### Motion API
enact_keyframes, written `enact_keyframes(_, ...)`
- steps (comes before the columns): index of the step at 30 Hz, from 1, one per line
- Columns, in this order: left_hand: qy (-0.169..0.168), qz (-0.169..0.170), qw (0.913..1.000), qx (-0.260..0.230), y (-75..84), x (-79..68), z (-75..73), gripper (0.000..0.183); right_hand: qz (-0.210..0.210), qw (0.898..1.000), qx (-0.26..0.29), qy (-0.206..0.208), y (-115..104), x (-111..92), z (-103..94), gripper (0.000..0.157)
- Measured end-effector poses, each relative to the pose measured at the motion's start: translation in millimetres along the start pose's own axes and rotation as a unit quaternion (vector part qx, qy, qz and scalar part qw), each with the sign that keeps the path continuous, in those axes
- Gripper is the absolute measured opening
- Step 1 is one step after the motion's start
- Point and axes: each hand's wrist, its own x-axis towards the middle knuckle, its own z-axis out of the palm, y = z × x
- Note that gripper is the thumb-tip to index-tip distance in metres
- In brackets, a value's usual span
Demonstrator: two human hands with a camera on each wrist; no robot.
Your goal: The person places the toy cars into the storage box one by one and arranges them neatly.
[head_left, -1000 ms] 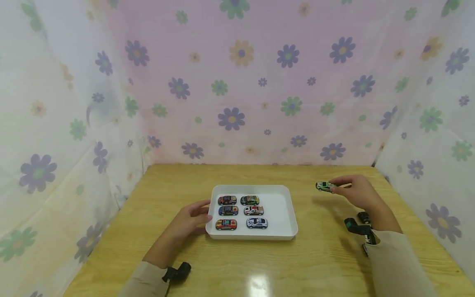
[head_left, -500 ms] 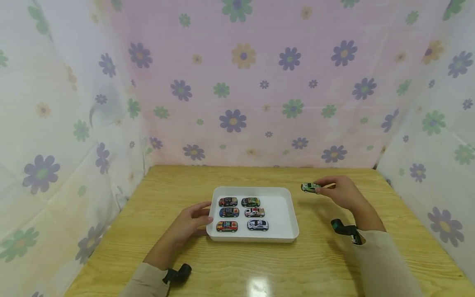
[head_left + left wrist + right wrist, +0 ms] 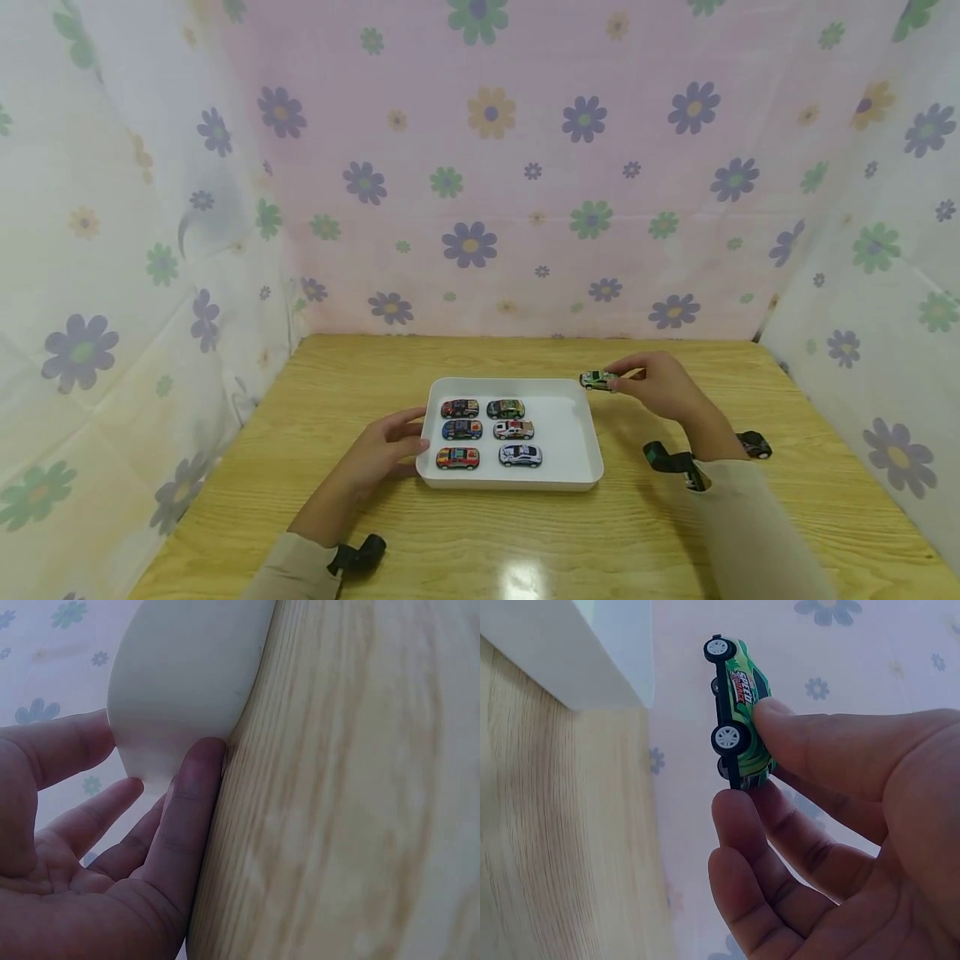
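Observation:
My right hand (image 3: 660,387) pinches a green toy car (image 3: 597,380) between thumb and fingers, up at the far right corner of a white tray (image 3: 572,446). In the right wrist view the toy car (image 3: 739,712) shows its side, with lettering and black wheels with pale hubs. My left hand (image 3: 382,450) touches the tray's left side. In the left wrist view its fingers (image 3: 184,802) lie fairly straight, fingertips against the outer wall of the tray (image 3: 191,667). Several toy cars stand in the tray in two columns, among them a red one (image 3: 457,458) and a white one (image 3: 520,455).
A dark toy car (image 3: 753,444) is on the wooden table (image 3: 480,542), partly behind the right forearm. Flowered cloth (image 3: 480,167) walls in the table at the back and both sides. Each wrist wears a black camera mount (image 3: 363,554).
My right hand has carried the green toy car leftward to the tray's far right corner. The dark car shows again beside the right forearm. The left hand stays at the tray.

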Motion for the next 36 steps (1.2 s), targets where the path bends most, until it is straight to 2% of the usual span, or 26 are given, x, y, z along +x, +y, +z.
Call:
enact_keyframes(7, -0.003, 0.003, 1.0, 0.006, -0.8, -0.7, -1.3, 0.059, -0.011, 1.0, 0.016, -0.018, -12.3, 7.8, 12.1, 0.026)
enact_keyframes(18, -0.008, 0.001, 1.0, -0.005, -0.2, -1.2, -0.9, 0.061, -0.035, 0.999, -0.028, -0.032, -26.1, 19.9, 26.1, 0.023)
enact_keyframes(36, -0.004, 0.001, 1.0, -0.002, -1.6, 1.1, -1.4, 0.061, 0.002, 0.997, -0.045, -0.056, -28.7, 34.3, 58.0, 0.017)
